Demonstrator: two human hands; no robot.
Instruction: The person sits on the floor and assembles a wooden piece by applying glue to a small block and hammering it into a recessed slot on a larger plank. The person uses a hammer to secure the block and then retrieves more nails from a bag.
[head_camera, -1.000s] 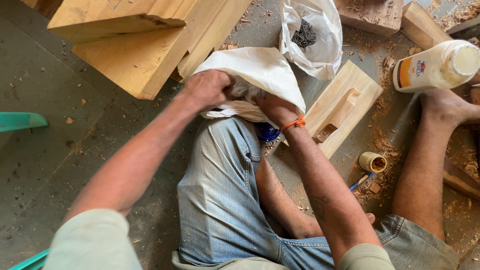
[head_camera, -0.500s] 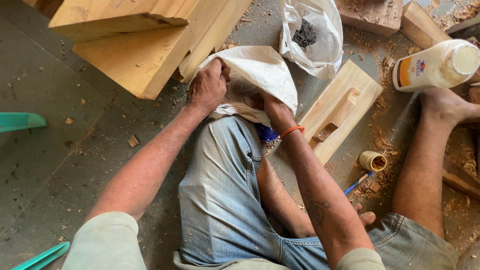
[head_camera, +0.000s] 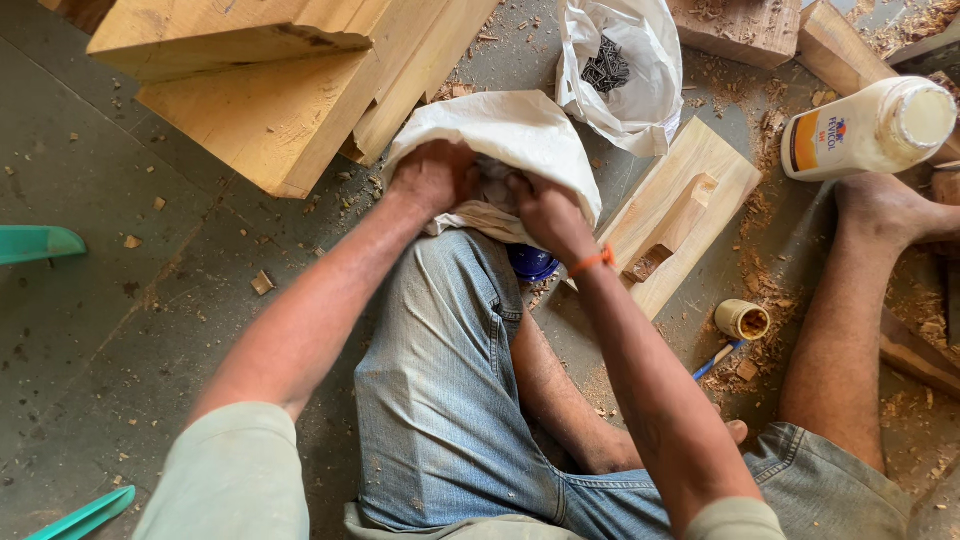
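A white sack, resting on the knee at twelve o'clock, is being gripped at its mouth by the left hand and right hand, both closed on cloth, seemingly mid-opening, a wider spread being called for.

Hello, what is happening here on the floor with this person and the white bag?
A person sits on a grey concrete floor strewn with wood shavings. The left hand and the right hand both grip a crumpled white plastic sack resting on the knee, at its opening. Beside it lie a pale wooden block with a cut slot, a white plastic bag of dark nails and a white glue bottle.
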